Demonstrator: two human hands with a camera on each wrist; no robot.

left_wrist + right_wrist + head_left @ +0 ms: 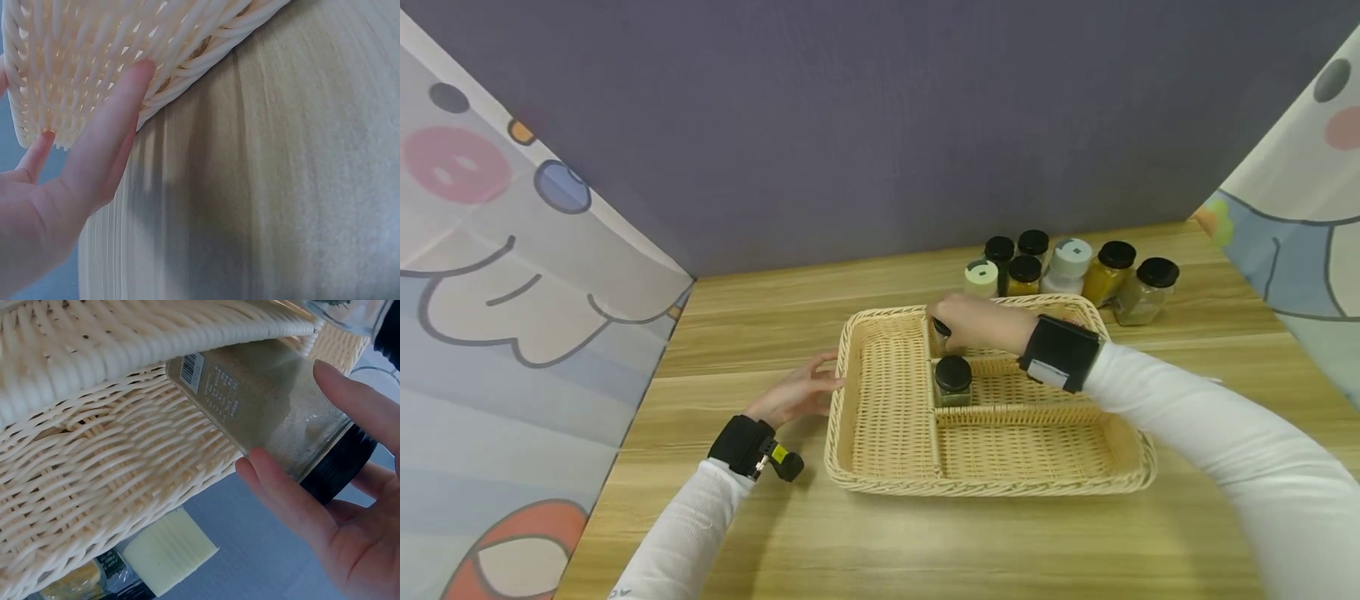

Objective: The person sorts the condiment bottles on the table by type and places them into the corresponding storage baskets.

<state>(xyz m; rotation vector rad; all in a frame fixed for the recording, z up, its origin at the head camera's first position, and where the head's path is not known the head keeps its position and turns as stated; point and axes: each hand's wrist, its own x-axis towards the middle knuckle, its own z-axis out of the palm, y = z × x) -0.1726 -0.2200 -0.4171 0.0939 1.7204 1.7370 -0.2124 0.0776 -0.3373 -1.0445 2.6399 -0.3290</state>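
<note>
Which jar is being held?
The tan-powder jar at the basket's far side: the right hand's fingers grip only it; another jar stands mid-basket, the rest outside.

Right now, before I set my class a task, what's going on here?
A person's right grip holds a clear, black-lidded jar of tan powder at the rear right compartment of a pale woven basket; the left grip rests against the basket's left side. Another clear, black-lidded jar stands in the middle compartment, and seven jars with black or pale lids stand beyond the basket.
</note>
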